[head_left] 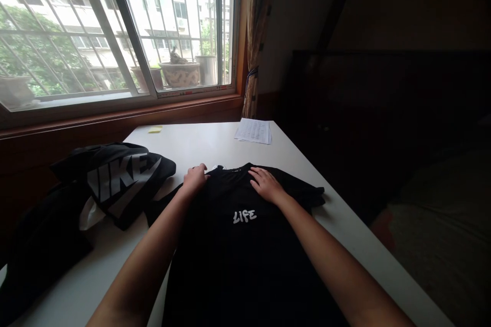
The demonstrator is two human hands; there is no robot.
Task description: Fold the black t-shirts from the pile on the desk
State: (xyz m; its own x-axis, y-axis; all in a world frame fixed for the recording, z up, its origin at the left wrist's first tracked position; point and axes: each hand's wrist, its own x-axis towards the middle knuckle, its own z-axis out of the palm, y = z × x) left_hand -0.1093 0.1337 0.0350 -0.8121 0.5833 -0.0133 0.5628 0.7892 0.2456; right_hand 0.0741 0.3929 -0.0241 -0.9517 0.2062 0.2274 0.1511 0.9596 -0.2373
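Observation:
A black T-shirt (238,260) with white "LIFE" lettering lies spread out on the white table (207,140), its collar toward the far end. My left hand (195,179) rests at the shirt's left shoulder, near the collar, with its thumb and fingers apart. Flat on the right shoulder beside the collar is my right hand (265,184), fingers spread. A small round object, partly hidden, shows just behind the collar. My left forearm covers part of the left sleeve.
Dark clothes with a "NIKE" print (123,179) are heaped at the table's left side. Papers (253,131) lie at the far right corner and a yellow note (155,129) at the far left. Behind stand a barred window and a tied curtain (251,87).

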